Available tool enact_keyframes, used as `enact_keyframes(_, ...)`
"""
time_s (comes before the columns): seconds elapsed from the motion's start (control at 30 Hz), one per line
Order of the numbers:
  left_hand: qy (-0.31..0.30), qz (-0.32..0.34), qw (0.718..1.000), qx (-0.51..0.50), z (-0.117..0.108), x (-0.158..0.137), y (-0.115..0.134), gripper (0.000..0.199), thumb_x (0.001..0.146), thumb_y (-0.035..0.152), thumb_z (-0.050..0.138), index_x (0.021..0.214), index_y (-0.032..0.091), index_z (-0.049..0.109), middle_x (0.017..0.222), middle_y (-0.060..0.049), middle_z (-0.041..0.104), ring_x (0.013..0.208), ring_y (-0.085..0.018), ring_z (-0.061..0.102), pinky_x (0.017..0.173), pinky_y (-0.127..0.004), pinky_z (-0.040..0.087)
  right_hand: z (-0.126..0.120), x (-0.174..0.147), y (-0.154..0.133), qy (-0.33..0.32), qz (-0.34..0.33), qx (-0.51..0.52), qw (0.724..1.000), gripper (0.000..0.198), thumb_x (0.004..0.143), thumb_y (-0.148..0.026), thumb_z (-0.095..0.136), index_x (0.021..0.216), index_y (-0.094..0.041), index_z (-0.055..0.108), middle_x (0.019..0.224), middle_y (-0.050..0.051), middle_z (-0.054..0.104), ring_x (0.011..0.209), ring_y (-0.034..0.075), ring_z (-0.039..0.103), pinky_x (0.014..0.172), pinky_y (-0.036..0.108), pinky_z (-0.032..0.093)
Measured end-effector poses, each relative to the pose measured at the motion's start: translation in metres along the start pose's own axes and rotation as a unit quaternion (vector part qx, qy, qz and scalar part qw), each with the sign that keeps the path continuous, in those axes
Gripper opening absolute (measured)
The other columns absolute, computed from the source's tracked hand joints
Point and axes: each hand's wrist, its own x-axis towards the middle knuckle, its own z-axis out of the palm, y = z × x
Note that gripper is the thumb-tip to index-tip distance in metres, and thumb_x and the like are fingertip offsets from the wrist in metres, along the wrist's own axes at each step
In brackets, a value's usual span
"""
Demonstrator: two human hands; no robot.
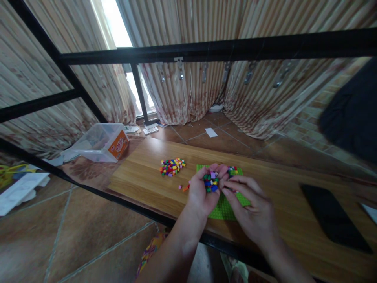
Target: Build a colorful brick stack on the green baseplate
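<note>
My left hand [203,192] is turned palm up and cupped, holding several small building bricks [210,182] in purple, green, blue and yellow. Close beside it is my right hand [250,200], its thumb and fingertips pinched together at the edge of the left palm. What sits between those fingertips is too small to make out. Beneath both hands lies a light green studded baseplate [225,210], partly covered by them. Small coloured bricks [233,169] show near its far right corner.
A pile of mixed bricks [172,166] lies left on the wooden table [141,173], with a few strays nearer my hand. A black flat object [332,216] rests at right. Beyond the left end stands a clear plastic bin [100,141]. A black metal bar [206,51] crosses ahead.
</note>
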Motion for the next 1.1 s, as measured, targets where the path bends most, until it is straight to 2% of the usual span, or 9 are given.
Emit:
enact_keyframes(0.2, -0.035, -0.007, 0.999, 0.008, -0.001, 0.0, -0.004, 0.026, 0.093, 0.027, 0.049, 0.085, 0.011, 0.068, 0.092, -0.012, 0.072, 0.088, -0.018, 0.07, 0.087, -0.028, 0.056, 0.002, -0.002, 0.0, -0.071, -0.021, -0.015, 0.997, 0.021, 0.092, -0.03, 0.064, 0.111, -0.031, 0.072, 0.106, 0.004, 0.068, 0.104, 0.023, 0.063, 0.094, 0.043, 0.052)
enact_keyframes(0.43, -0.02, -0.013, 1.0, -0.002, -0.001, -0.001, -0.003, 0.026, 0.093, 0.024, 0.05, 0.083, 0.01, 0.07, 0.087, -0.011, 0.072, 0.082, -0.015, 0.07, 0.082, -0.024, 0.055, 0.008, -0.001, -0.002, -0.079, 0.007, 0.003, 0.997, 0.012, 0.094, -0.034, 0.061, 0.093, -0.027, 0.071, 0.098, 0.003, 0.071, 0.098, 0.022, 0.066, 0.093, 0.043, 0.051)
enact_keyframes(0.53, 0.007, 0.009, 1.0, -0.017, 0.0, 0.0, -0.001, 0.026, 0.093, 0.02, 0.05, 0.08, 0.01, 0.069, 0.082, -0.01, 0.071, 0.078, -0.014, 0.07, 0.081, -0.025, 0.057, 0.004, 0.0, -0.006, -0.065, 0.061, 0.044, 0.995, 0.01, 0.093, -0.034, 0.062, 0.094, -0.026, 0.069, 0.097, 0.002, 0.073, 0.092, 0.02, 0.069, 0.084, 0.036, 0.054)
enact_keyframes(0.6, 0.033, 0.037, 0.998, -0.034, -0.001, 0.001, 0.002, 0.027, 0.093, 0.018, 0.049, 0.077, 0.01, 0.068, 0.078, -0.009, 0.07, 0.075, -0.014, 0.069, 0.081, -0.027, 0.057, -0.001, 0.001, -0.003, -0.027, 0.125, 0.084, 0.988, 0.012, 0.091, -0.036, 0.065, 0.095, -0.026, 0.068, 0.092, 0.002, 0.074, 0.083, 0.018, 0.07, 0.076, 0.032, 0.055)
enact_keyframes(0.7, 0.064, 0.072, 0.994, -0.055, -0.002, 0.003, 0.009, 0.029, 0.094, 0.017, 0.049, 0.072, 0.009, 0.068, 0.074, -0.008, 0.069, 0.072, -0.014, 0.069, 0.08, -0.028, 0.058, -0.01, 0.004, 0.013, 0.059, 0.222, 0.146, 0.962, 0.018, 0.08, -0.039, 0.076, 0.086, -0.023, 0.069, 0.079, 0.0, 0.073, 0.071, 0.016, 0.068, 0.067, 0.028, 0.055)
enact_keyframes(0.77, 0.068, 0.083, 0.993, -0.057, -0.003, 0.004, 0.013, 0.029, 0.094, 0.017, 0.051, 0.072, 0.009, 0.068, 0.073, -0.008, 0.069, 0.071, -0.014, 0.069, 0.08, -0.029, 0.058, -0.014, 0.006, 0.026, 0.087, 0.273, 0.187, 0.94, 0.023, 0.071, -0.039, 0.083, 0.079, -0.022, 0.069, 0.073, 0.0, 0.072, 0.066, 0.015, 0.065, 0.064, 0.027, 0.054)
enact_keyframes(0.93, 0.061, 0.091, 0.993, -0.054, -0.005, 0.003, 0.019, 0.029, 0.093, 0.016, 0.052, 0.071, 0.009, 0.068, 0.073, -0.008, 0.069, 0.07, -0.013, 0.068, 0.079, -0.028, 0.058, -0.017, 0.006, 0.043, 0.051, 0.362, 0.253, 0.896, 0.028, 0.066, -0.045, 0.084, 0.076, -0.022, 0.073, 0.069, 0.001, 0.072, 0.062, 0.015, 0.065, 0.064, 0.028, 0.055)
enact_keyframes(1.0, 0.063, 0.096, 0.992, -0.056, -0.005, 0.003, 0.019, 0.028, 0.093, 0.016, 0.052, 0.071, 0.009, 0.068, 0.072, -0.008, 0.069, 0.071, -0.013, 0.068, 0.081, -0.028, 0.057, -0.016, 0.005, 0.045, 0.033, 0.36, 0.238, 0.902, 0.029, 0.066, -0.047, 0.083, 0.077, -0.022, 0.075, 0.071, 0.002, 0.074, 0.064, 0.017, 0.067, 0.066, 0.031, 0.056)
enact_keyframes(1.1, 0.064, 0.095, 0.992, -0.057, -0.004, 0.002, 0.019, 0.027, 0.092, 0.015, 0.052, 0.071, 0.008, 0.068, 0.072, -0.007, 0.068, 0.07, -0.013, 0.068, 0.082, -0.029, 0.057, -0.012, 0.001, 0.048, 0.012, 0.329, 0.174, 0.928, 0.028, 0.068, -0.046, 0.081, 0.083, -0.023, 0.078, 0.082, 0.005, 0.077, 0.075, 0.022, 0.071, 0.076, 0.039, 0.056)
